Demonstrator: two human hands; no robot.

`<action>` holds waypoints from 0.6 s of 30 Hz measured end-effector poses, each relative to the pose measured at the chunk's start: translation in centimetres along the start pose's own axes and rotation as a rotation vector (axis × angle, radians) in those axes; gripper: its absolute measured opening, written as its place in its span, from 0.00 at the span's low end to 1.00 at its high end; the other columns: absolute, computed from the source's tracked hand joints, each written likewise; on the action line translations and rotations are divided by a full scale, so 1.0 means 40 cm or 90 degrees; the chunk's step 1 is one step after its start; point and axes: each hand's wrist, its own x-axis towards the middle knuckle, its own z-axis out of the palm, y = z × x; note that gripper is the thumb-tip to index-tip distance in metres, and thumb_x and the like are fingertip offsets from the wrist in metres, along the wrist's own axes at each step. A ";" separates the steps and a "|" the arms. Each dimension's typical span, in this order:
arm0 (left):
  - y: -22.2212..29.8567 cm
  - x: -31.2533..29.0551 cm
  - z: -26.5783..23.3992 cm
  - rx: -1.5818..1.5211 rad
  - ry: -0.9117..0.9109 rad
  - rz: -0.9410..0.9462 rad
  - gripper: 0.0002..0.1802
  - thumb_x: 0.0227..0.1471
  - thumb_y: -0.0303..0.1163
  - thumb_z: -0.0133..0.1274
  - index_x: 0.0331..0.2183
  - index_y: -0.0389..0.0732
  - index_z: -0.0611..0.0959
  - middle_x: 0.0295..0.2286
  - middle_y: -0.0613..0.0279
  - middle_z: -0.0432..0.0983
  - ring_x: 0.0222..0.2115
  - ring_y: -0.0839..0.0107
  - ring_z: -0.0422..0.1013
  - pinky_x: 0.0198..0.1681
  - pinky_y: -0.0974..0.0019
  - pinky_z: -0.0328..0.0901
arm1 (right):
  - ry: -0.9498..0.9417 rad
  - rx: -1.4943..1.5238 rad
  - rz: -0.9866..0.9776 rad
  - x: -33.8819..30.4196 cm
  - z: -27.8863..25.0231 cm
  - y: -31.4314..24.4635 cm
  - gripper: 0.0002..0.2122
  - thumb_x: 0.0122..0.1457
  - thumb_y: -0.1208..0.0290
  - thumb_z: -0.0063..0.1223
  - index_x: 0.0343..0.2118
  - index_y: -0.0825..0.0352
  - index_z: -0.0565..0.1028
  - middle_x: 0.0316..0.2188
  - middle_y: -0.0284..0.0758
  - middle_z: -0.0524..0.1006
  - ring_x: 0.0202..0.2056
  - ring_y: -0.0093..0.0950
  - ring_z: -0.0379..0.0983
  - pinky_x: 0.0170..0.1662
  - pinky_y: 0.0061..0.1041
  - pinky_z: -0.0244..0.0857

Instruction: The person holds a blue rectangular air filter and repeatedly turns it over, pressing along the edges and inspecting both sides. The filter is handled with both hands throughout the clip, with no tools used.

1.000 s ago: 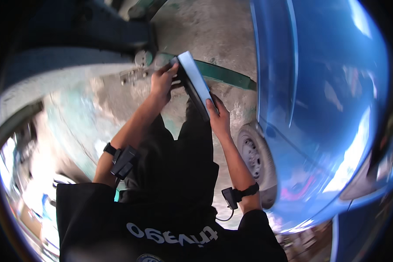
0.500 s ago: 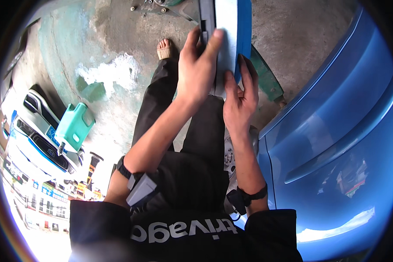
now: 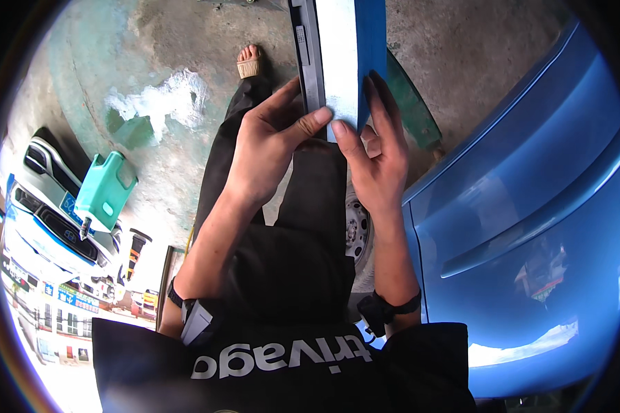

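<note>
A long car body panel (image 3: 339,55), glossy blue and bright with reflection, stands between my hands and runs out past the top of the view. A black plastic strip (image 3: 307,48) lines its left side. My left hand (image 3: 265,148) grips the strip side, with the thumb at the panel's near end and the other fingers partly hidden behind it. Around the blue right side curls my right hand (image 3: 380,155), its thumb on the near end close to my left thumb. What lies under the panel is hidden.
A blue car (image 3: 530,213) fills the right side, with a wheel (image 3: 356,230) beside my legs. Left stand a turquoise plastic container (image 3: 107,193) and a white car (image 3: 52,224). A green metal piece (image 3: 415,107) lies on the stained concrete floor (image 3: 455,62) beyond my right hand.
My left hand has slid toward me along the panel, down to its near end. The panel has shifted slightly left and away. My right hand still holds its right side.
</note>
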 end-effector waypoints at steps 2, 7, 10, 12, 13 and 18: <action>0.003 0.000 0.002 0.002 0.009 0.018 0.29 0.54 0.26 0.58 0.55 0.28 0.68 0.38 0.58 0.78 0.38 0.76 0.73 0.42 0.73 0.69 | 0.001 -0.026 -0.016 -0.001 0.000 0.000 0.25 0.56 0.67 0.61 0.56 0.69 0.68 0.56 0.49 0.63 0.53 0.40 0.69 0.43 0.29 0.72; 0.014 0.007 0.001 -0.026 0.020 -0.008 0.28 0.53 0.26 0.58 0.54 0.29 0.71 0.36 0.60 0.79 0.36 0.78 0.74 0.42 0.73 0.69 | 0.053 -0.145 -0.010 0.009 0.013 -0.009 0.21 0.55 0.67 0.61 0.51 0.69 0.73 0.52 0.46 0.69 0.51 0.41 0.68 0.47 0.34 0.68; 0.020 0.009 0.003 -0.070 0.005 -0.012 0.25 0.54 0.28 0.58 0.52 0.31 0.73 0.36 0.61 0.79 0.36 0.77 0.74 0.42 0.73 0.69 | 0.062 -0.237 -0.049 0.023 0.020 -0.020 0.20 0.53 0.68 0.62 0.49 0.68 0.75 0.51 0.45 0.70 0.49 0.41 0.69 0.47 0.36 0.68; 0.025 0.008 0.005 -0.070 0.007 -0.015 0.23 0.55 0.30 0.57 0.51 0.32 0.74 0.36 0.60 0.79 0.36 0.76 0.75 0.41 0.72 0.69 | 0.065 -0.325 -0.137 0.032 0.023 -0.022 0.20 0.51 0.69 0.63 0.48 0.67 0.76 0.49 0.42 0.72 0.46 0.41 0.68 0.46 0.36 0.67; 0.027 0.006 0.007 -0.063 0.012 -0.013 0.22 0.56 0.31 0.56 0.50 0.32 0.75 0.37 0.60 0.79 0.36 0.76 0.75 0.41 0.72 0.70 | 0.068 -0.340 -0.148 0.035 0.023 -0.021 0.20 0.51 0.68 0.63 0.48 0.66 0.76 0.49 0.42 0.72 0.46 0.41 0.68 0.46 0.36 0.67; 0.043 0.005 0.016 -0.052 0.025 -0.078 0.20 0.59 0.37 0.52 0.48 0.32 0.77 0.38 0.59 0.78 0.37 0.74 0.75 0.40 0.68 0.71 | 0.074 -0.334 -0.190 0.034 0.018 -0.001 0.20 0.53 0.68 0.62 0.49 0.65 0.76 0.49 0.41 0.70 0.46 0.40 0.66 0.45 0.36 0.66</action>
